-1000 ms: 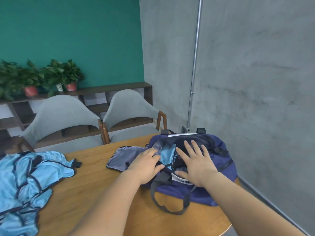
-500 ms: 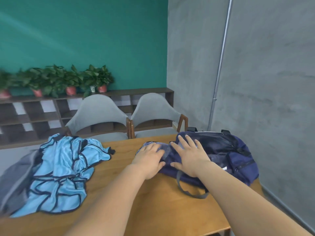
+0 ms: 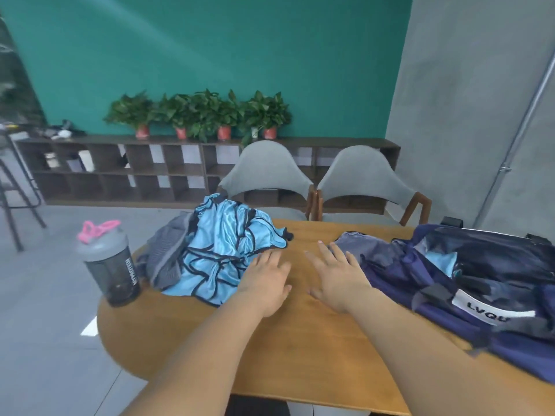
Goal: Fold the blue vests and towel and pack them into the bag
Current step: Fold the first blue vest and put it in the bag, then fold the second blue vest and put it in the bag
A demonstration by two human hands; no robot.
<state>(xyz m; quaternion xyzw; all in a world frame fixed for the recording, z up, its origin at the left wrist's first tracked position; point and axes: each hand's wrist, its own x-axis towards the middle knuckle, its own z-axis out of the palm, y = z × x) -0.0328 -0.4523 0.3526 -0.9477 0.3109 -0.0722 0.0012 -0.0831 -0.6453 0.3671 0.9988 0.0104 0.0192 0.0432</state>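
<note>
Fingers (image 3: 328, 254) spread, bag (image 3: 480, 265) cropped right, towel (image 3: 168, 256) partly under vests (image 3: 222, 241)

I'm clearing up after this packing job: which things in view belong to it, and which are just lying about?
Belong: blue vests, grey towel beside them, navy bag.
Lying about: shaker bottle; behind the table, grey chairs, potted plants.

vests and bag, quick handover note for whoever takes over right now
Hands: left hand open over the table at the edge of the blue vests; right hand open beside the bag. Neither holds anything.
Vests heaped unfolded, grey towel crumpled on their left.
Bag lies open; light blue cloth shows inside, so one vest seems packed.
Left: fold the heap and towel, pack them.
</note>
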